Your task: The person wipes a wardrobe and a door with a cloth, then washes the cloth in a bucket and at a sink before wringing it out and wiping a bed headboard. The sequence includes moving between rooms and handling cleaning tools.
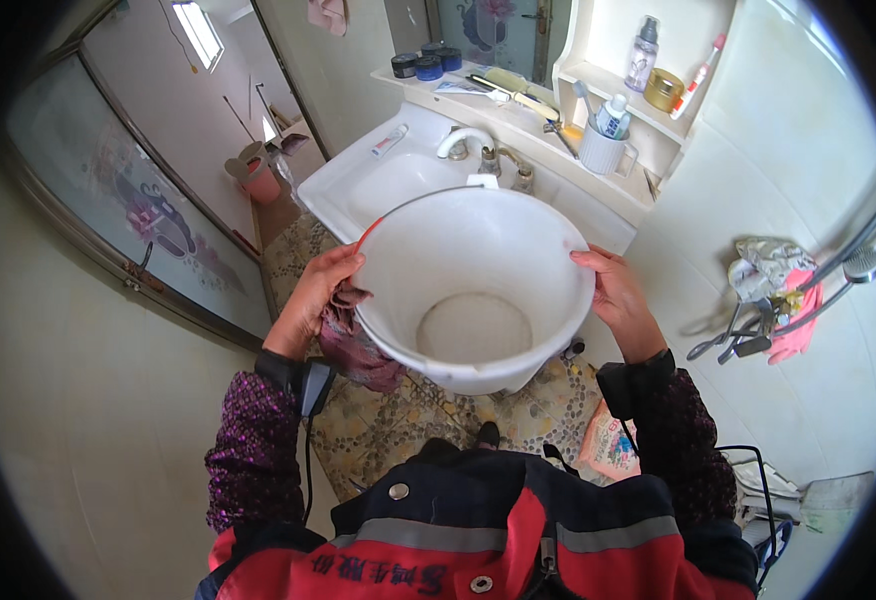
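A white plastic bucket (475, 255) with a thin wire handle and a red grip is held up in front of me, its mouth facing me. The inside looks empty, with a brownish ring on its bottom. My left hand (325, 289) grips the rim at the left and also has a damp-looking maroon cloth (359, 345), which hangs down beside the bucket. Opposite it, my right hand (614, 296) pinches the rim with the thumb inside. Behind the bucket stands a white washbasin (400, 176) with a curved faucet (468, 139).
A shelf (505, 112) above the basin bears jars, toothpaste, brushes and a cup (603, 150). On the right wall hang a shower head (862, 262) and pink gloves (798, 322). A glass-panelled door (138, 195) is at the left. A pink bag (609, 442) lies on the pebble-patterned floor.
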Motion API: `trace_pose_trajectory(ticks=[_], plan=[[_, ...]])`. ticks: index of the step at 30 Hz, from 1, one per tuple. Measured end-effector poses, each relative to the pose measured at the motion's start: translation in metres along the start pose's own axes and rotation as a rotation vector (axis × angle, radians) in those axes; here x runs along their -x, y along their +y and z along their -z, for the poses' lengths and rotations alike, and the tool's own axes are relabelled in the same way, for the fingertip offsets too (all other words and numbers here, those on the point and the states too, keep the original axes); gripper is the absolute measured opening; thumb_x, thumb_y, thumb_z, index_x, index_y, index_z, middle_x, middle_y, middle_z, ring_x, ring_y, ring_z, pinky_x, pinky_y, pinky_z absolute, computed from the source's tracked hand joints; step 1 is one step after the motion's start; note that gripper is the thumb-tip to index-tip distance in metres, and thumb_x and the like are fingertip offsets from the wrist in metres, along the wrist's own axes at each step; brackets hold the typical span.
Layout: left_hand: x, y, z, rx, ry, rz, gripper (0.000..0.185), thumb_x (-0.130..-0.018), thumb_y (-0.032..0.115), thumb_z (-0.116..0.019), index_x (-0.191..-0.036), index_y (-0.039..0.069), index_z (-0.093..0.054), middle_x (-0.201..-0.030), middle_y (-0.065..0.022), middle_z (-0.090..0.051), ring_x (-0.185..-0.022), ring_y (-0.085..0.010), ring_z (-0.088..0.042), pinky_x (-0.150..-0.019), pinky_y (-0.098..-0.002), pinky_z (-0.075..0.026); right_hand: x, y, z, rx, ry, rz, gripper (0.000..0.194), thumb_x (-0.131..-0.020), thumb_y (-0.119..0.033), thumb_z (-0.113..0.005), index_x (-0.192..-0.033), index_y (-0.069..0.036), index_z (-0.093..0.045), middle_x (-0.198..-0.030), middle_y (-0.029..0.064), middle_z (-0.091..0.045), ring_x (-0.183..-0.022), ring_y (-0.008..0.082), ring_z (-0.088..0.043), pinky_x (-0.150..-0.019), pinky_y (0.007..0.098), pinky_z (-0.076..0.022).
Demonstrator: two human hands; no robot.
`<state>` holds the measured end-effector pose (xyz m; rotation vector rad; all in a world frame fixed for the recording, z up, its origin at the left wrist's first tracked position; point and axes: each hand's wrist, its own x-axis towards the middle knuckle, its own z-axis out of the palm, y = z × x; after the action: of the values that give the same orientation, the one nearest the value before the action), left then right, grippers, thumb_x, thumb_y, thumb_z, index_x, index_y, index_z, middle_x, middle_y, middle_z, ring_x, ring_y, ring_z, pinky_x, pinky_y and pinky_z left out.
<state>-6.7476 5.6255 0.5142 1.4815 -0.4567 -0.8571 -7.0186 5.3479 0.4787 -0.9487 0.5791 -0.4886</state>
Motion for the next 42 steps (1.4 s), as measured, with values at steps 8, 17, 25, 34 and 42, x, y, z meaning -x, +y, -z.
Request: trace_pose_trajectory(ticks=[8, 17, 25, 34, 42], plan=[[-0.118, -0.010, 0.020, -0.113, -0.120, 0.122, 0.042, -0.087, 0.019, -0.064, -0.121, -0.004, -0.055, -0.083, -0.0038, -0.061, -0.069, -0.0162, -0.068, -0.057, -0.0244, -0.052, -0.096, 0.029, 0.031, -0.112, 0.067, -0.139, 0.017, -0.086, -0.009, -0.062, -0.099, 0.002, -0.063, -0.090, 0.0075, -0.067, -0.078, 0.0138, -0.064, -0.066, 0.0242, -0.0514], [-0.286, 0.015, 0.054, -0.372, -0.320, 0.186, 0.039, -0.086, 0.022, -0.064, -0.116, -0.003, -0.057, -0.082, -0.0018, -0.061, -0.070, -0.0132, -0.065, -0.059, -0.0244, -0.050, -0.202, 0.053, 0.015, -0.248, 0.217, -0.090, 0.007, -0.083, -0.006, -0.063, -0.087, -0.002, -0.060, -0.073, 0.0035, -0.059, -0.058, 0.0108, -0.053, -0.043, 0.0220, -0.0331], [-0.365, 0.109, 0.109, -0.387, -0.398, -0.088, 0.027, -0.091, 0.013, -0.057, -0.115, 0.001, -0.060, -0.060, 0.0035, -0.052, -0.047, -0.0033, -0.045, -0.046, -0.0199, -0.035, -0.257, 0.124, -0.039, -0.282, 0.551, 0.067, 0.022, -0.086, -0.006, -0.060, -0.107, 0.000, -0.059, -0.080, 0.0017, -0.060, -0.060, 0.0087, -0.054, -0.044, 0.0207, -0.0348], [-0.351, 0.163, 0.070, 0.262, -0.512, -0.479, 0.029, -0.095, 0.010, -0.045, -0.117, -0.009, -0.047, -0.055, -0.0047, -0.045, -0.050, -0.0173, -0.051, -0.053, -0.0313, -0.048, -0.252, 0.104, -0.039, 0.521, 0.520, -0.156, 0.026, -0.086, -0.015, -0.066, -0.104, 0.003, -0.059, -0.084, 0.0054, -0.064, -0.066, 0.0117, -0.059, -0.057, 0.0262, -0.0489], [-0.385, 0.060, 0.002, 0.330, -0.612, -0.380, 0.017, -0.092, 0.002, -0.046, -0.102, -0.002, -0.059, -0.060, -0.0027, -0.055, -0.055, -0.0107, -0.056, -0.058, -0.0267, -0.049, -0.260, 0.081, -0.051, 0.592, 0.504, -0.177, 0.028, -0.086, -0.019, -0.066, -0.099, 0.005, -0.060, -0.076, 0.0101, -0.062, -0.065, 0.0181, -0.062, -0.059, 0.0301, -0.0514]])
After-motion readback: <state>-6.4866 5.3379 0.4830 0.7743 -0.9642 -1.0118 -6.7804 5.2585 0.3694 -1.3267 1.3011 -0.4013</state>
